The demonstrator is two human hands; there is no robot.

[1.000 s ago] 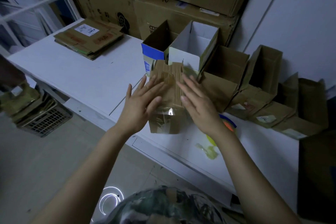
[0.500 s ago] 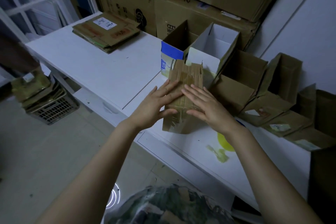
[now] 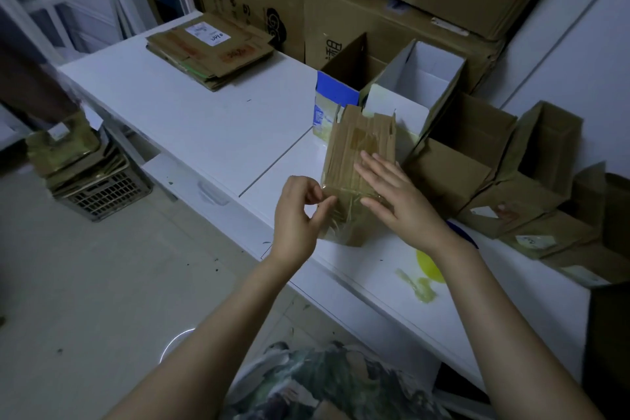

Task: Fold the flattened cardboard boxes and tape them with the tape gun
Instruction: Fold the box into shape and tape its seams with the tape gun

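A small brown cardboard box point(image 3: 354, 150), its top covered in clear tape, stands on the white table point(image 3: 204, 126) near the front edge. My right hand point(image 3: 399, 194) lies flat on the box's top with straight fingers. My left hand point(image 3: 300, 211) is at the box's near left corner, thumb and fingers curled and pinching the loose edge of clear tape there. The tape gun point(image 3: 433, 266), yellow and blue, lies on the table behind my right wrist, mostly hidden. A stack of flattened boxes point(image 3: 211, 48) rests at the table's far left.
Several folded open boxes point(image 3: 460, 160) stand in a row along the wall to the right, with a blue and white one point(image 3: 341, 92) and a white one point(image 3: 422, 85) just behind the taped box. Large cartons point(image 3: 375, 10) are piled at the back. A crate of cardboard point(image 3: 88, 181) sits on the floor.
My left hand has slid off the box's top to its near left corner and now pinches the tape edge. My right hand stays flat on top. The camera view has shifted left.
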